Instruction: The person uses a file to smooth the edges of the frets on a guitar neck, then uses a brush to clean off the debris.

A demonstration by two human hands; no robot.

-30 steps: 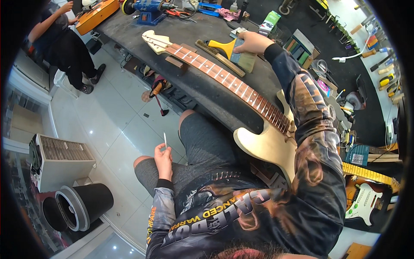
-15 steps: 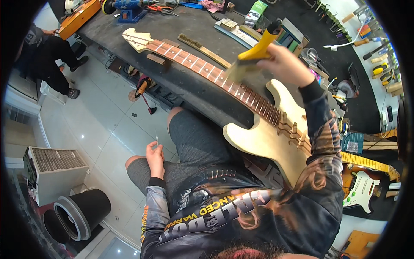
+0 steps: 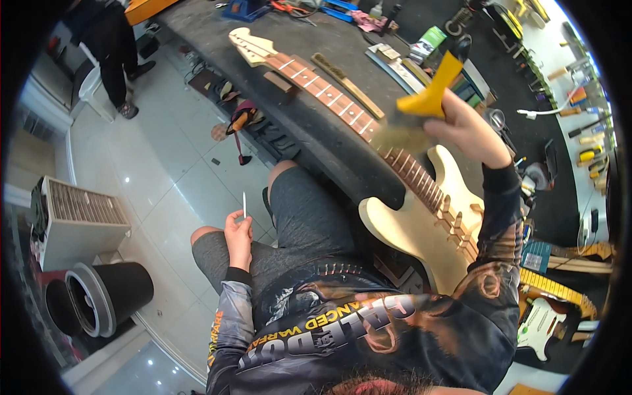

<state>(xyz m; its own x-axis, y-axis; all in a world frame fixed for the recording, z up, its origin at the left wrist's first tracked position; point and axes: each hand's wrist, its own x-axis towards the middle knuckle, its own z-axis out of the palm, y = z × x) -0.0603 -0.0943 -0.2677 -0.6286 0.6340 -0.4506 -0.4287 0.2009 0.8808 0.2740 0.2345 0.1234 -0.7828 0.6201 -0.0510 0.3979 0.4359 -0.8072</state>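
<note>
Watching from afar, I see the right hand (image 3: pixel 469 131) grasping a yellow-handled brush (image 3: pixel 429 92) at the upper right of centre, its blurred bristles (image 3: pixel 401 139) over the fretboard (image 3: pixel 329 96) of the pale guitar (image 3: pixel 408 227), which runs diagonally from upper centre to lower right, though I cannot tell whether they touch. I judge that light, even strokes following the fretboard would serve best, with the brush lifted short of the wooden pieces (image 3: pixel 454 228) at right. I would also hold the left hand (image 3: pixel 238 234), which pinches a slim white stick (image 3: pixel 244 205) left of centre, well clear.
</note>
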